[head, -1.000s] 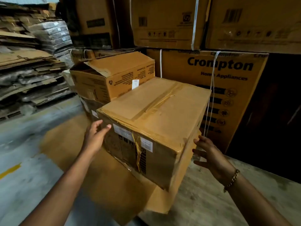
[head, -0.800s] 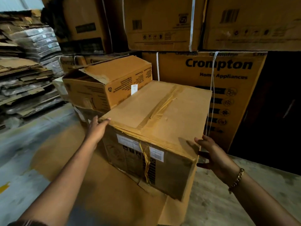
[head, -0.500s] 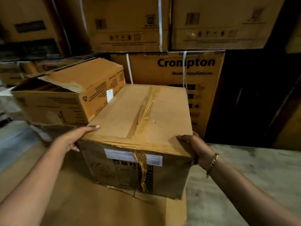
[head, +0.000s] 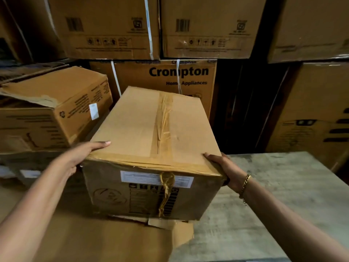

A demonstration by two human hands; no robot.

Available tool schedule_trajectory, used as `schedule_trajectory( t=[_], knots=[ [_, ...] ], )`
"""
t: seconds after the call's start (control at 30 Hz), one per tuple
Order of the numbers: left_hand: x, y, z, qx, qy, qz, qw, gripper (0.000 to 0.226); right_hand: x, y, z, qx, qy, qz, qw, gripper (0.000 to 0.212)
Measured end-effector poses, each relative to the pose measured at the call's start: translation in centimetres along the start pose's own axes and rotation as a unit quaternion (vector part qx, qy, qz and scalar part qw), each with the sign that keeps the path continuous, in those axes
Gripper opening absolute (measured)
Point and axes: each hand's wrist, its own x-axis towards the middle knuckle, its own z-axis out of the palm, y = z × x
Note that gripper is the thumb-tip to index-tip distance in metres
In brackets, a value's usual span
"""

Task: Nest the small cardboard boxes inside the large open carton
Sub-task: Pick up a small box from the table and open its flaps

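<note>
A taped brown cardboard box [head: 151, 137] with a white label on its near face stands on a flat cardboard sheet [head: 98, 241] in front of me. My left hand [head: 83, 154] grips its near left top corner, thumb on the top face, fingers hidden down the left side. My right hand [head: 224, 171] grips the near right top corner, thumb on top, fingers hidden round the right side. To the left, a second carton [head: 56, 108] with a torn, partly open top flap sits on other boxes.
A wall of stacked cartons rises behind, one printed "Crompton Home Appliances" [head: 179, 76], others above [head: 113, 27] and at the right [head: 317, 114]. A dark gap [head: 243, 106] lies right of the Crompton carton. Grey concrete floor [head: 264, 195] spreads to the right.
Both hands moved from beside the box onto its near top corners and took hold. My view swung right and closer, so the box's near face now faces me squarely.
</note>
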Motion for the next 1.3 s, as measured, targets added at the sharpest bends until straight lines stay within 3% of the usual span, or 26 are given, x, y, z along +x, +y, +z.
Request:
schedule_trajectory(
  t=[0.23,0.37,0.47,0.57,0.7,0.83,0.97,1.07,1.13,1.2,1.3],
  knots=[
    [-6.0,6.4,8.0,0.096,-0.049,0.068,0.992,0.048,-1.7,4.4,-11.5,0.085,-0.040,0.041,0.995,0.058],
    [-8.9,9.6,13.5,0.198,-0.050,0.149,0.968,0.052,-2.1,8.5,-16.7,0.125,-0.040,0.095,0.987,0.052],
    [-11.1,12.1,19.7,0.363,-0.016,0.187,0.913,0.081,-2.2,11.8,-20.6,0.077,-0.027,0.133,0.988,0.069],
    [-14.1,13.1,25.9,0.509,0.072,0.253,0.820,0.073,-2.1,14.7,-22.9,0.001,-0.012,0.153,0.988,0.056],
    [-18.8,12.1,33.1,0.554,0.092,0.351,0.749,0.073,-2.5,15.2,-23.8,-0.039,0.008,0.160,0.986,0.037],
    [-22.6,11.4,39.1,0.575,0.099,0.410,0.701,0.070,-2.5,12.5,-23.7,-0.038,-0.026,0.123,0.991,0.053],
    [-24.2,11.5,43.2,0.576,0.085,0.425,0.693,0.069,-4.3,7.5,-23.5,-0.021,-0.025,0.046,0.998,0.056],
    [-24.9,11.0,44.7,0.566,0.030,0.446,0.692,0.078,-5.5,3.8,-24.6,0.057,-0.006,0.006,0.998,0.059],
    [-24.0,10.5,43.8,0.507,-0.010,0.461,0.728,0.083,-6.5,1.8,-25.8,0.076,0.002,-0.005,0.997,0.060],
    [-21.6,9.4,40.9,0.425,-0.039,0.443,0.788,0.076,-7.8,0.8,-26.7,0.029,0.017,-0.003,0.999,0.049],
    [-15.8,6.0,34.6,0.420,0.006,0.335,0.844,0.082,-8.9,0.7,-26.2,-0.044,0.023,-0.007,0.999,0.026]
  ],
)
